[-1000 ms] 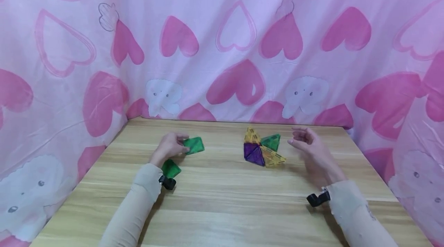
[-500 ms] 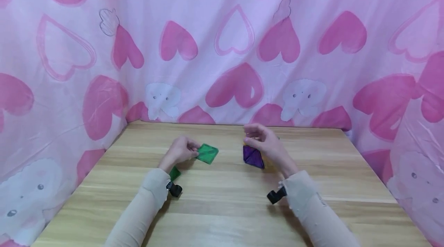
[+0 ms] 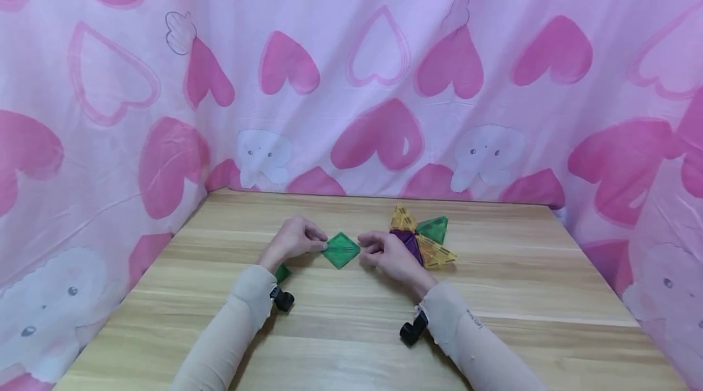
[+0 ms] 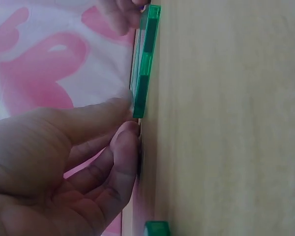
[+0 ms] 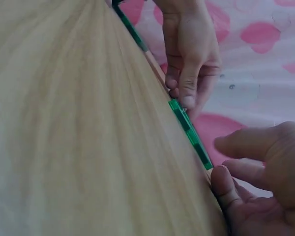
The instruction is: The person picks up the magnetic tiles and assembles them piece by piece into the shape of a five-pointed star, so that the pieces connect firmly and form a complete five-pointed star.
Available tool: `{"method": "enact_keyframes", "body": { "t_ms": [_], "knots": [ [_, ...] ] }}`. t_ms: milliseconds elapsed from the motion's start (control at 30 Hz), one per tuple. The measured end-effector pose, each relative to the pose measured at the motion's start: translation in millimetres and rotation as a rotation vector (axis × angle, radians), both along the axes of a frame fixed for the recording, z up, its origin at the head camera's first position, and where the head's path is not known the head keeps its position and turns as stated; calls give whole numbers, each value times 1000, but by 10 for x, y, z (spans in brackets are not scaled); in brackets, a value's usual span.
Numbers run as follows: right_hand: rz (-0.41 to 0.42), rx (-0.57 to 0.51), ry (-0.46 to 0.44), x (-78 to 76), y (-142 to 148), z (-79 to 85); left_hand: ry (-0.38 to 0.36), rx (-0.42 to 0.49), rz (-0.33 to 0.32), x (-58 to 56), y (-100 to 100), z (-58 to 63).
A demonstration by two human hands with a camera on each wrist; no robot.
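My left hand (image 3: 293,237) pinches the left corner of a green translucent magnetic tile (image 3: 340,251), which lies like a diamond close over the table. In the left wrist view the tile (image 4: 146,64) shows edge-on, thumb and fingertips at its near end. My right hand (image 3: 392,257) is at the tile's right corner; in the right wrist view its thumb and forefinger stand apart beside the tile's end. Partly behind that hand lies a flat group of joined tiles: purple pieces (image 3: 409,246), yellow triangles (image 3: 436,252) and a green triangle (image 3: 434,230).
Another green tile (image 3: 282,273) lies on the wooden table (image 3: 351,342), mostly hidden under the left wrist. A pink curtain with hearts (image 3: 379,135) hangs along the table's back and sides. Both wrists carry small black cameras (image 3: 413,329).
My left hand has carried the green tile rightward and turned it to a diamond. My right hand has swept left across the joined tiles to the green tile's right corner.
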State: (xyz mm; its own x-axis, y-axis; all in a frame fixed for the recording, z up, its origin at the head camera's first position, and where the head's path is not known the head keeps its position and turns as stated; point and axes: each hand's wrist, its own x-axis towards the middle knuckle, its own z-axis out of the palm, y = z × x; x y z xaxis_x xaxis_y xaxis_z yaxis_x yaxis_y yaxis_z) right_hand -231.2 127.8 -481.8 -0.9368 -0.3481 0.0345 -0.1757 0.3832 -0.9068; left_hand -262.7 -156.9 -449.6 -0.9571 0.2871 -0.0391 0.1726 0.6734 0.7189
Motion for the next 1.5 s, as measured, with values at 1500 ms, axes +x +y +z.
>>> {"method": "enact_keyframes", "body": {
  "t_ms": [1500],
  "knots": [
    [-115,-178,-79,38,-43,-34,-125,322,-18,5,126,70]
  ]
}}
